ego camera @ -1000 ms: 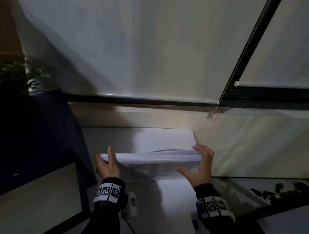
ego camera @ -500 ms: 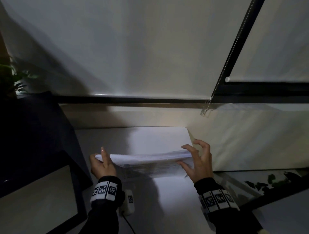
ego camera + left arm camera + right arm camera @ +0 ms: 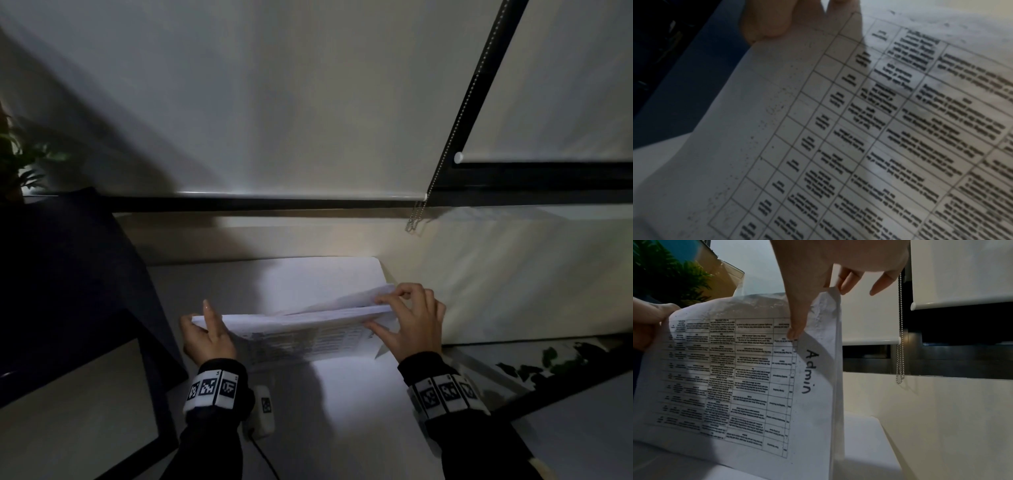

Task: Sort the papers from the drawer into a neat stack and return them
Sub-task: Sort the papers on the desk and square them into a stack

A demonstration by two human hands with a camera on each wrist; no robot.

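Observation:
A stack of white papers (image 3: 301, 329) stands on edge on the white table (image 3: 359, 411), printed tables facing me. My left hand (image 3: 205, 322) grips its left edge with the forefinger pointing up. My right hand (image 3: 387, 315) pinches the top right corner, thumb on the front and fingers curled over the top. One rear sheet (image 3: 356, 296) is fanned away from the rest there. In the right wrist view the front sheet (image 3: 748, 386) bears the handwritten word "Admin", and the thumb (image 3: 797, 327) presses on it. The left wrist view is filled by the printed sheet (image 3: 859, 138), with fingers (image 3: 766, 21) at the top.
A dark screen (image 3: 68, 274) stands at the left with a plant (image 3: 20, 164) behind it. A roller blind (image 3: 274, 102) and its bead chain (image 3: 416, 219) hang behind the table. A small white device (image 3: 262, 407) with a cable lies near my left wrist. Leaves (image 3: 555, 359) show at the right.
My right hand has shifted from cupping the stack's right edge to pinching its top right corner, and a rear sheet has fanned out there. The left hand keeps its hold.

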